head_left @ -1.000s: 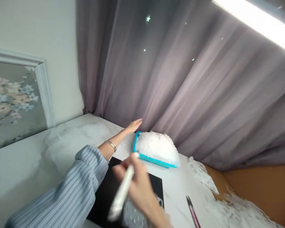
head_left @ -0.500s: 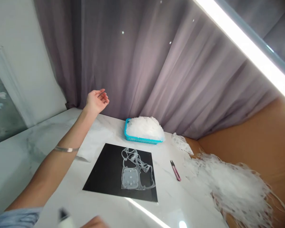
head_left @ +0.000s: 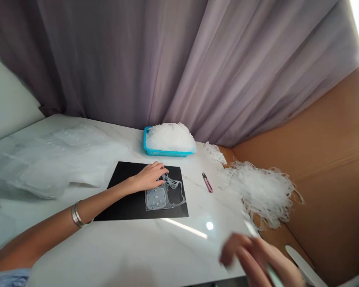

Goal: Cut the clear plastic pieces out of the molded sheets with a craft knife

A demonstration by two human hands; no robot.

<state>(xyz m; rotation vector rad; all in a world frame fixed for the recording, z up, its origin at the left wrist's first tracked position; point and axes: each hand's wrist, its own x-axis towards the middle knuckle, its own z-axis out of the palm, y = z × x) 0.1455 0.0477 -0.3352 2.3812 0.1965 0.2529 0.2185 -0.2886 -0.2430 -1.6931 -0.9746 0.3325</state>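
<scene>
clear plastic cut-out [head_left: 157,198]: looped, flat on black mat [head_left: 131,205] | white tool [head_left: 271,276]: blurred

You're working in what looks like a home craft corner: a mauve curtain [head_left: 116,59] hangs behind a marble-look desk [head_left: 107,255], with a cardboard sheet [head_left: 317,159] propped alongside, and a teal basket [head_left: 145,139] of white trimmings [head_left: 170,137] and small snips [head_left: 207,182] on top.

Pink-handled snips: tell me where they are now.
In the head view, the pink-handled snips lie on the marble table, right of the black mat, below the blue basket and left of the white scrap pile.
</scene>
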